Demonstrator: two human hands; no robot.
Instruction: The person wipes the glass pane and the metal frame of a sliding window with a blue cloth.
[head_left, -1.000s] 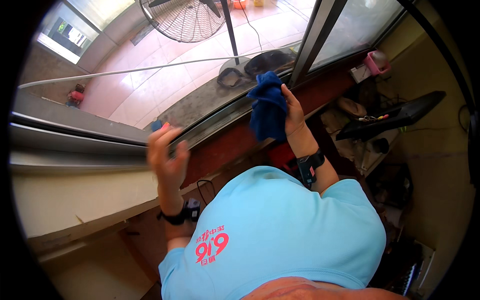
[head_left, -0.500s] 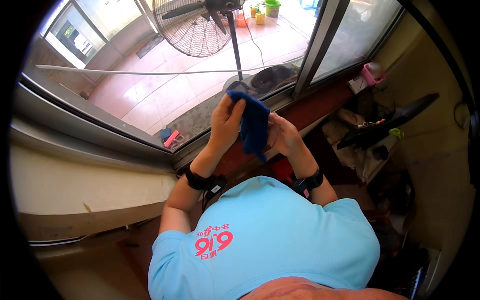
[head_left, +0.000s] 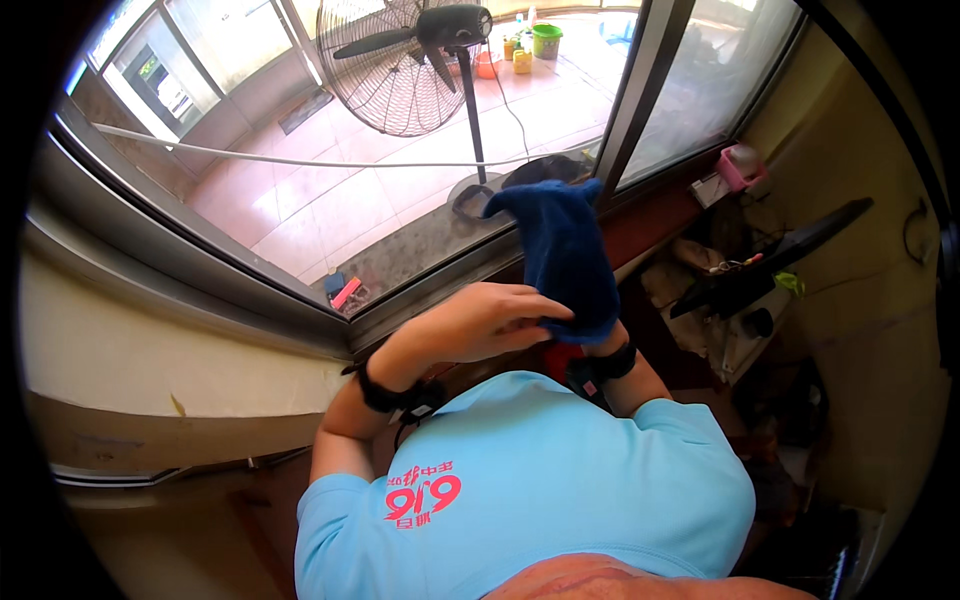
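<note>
Down the blue cloth (head_left: 568, 250) came my left hand (head_left: 492, 322), pinching, maybe spreading it; next needs gentle pulls, right hand (head_left: 610, 339) hiding its grip behind.

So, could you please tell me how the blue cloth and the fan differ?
The blue cloth is limp fabric; the fan is rigid and wire-caged. The cloth is held up in the foreground; the fan stands farther off on a pole. Both look dark.

blue rag (head_left: 568, 262) looks like fuzzy matt cloth from my end, window frame (head_left: 432, 288) is smooth metal w/ dull sheen, floor tiles (head_left: 285, 205) r p glossy tbh
</note>
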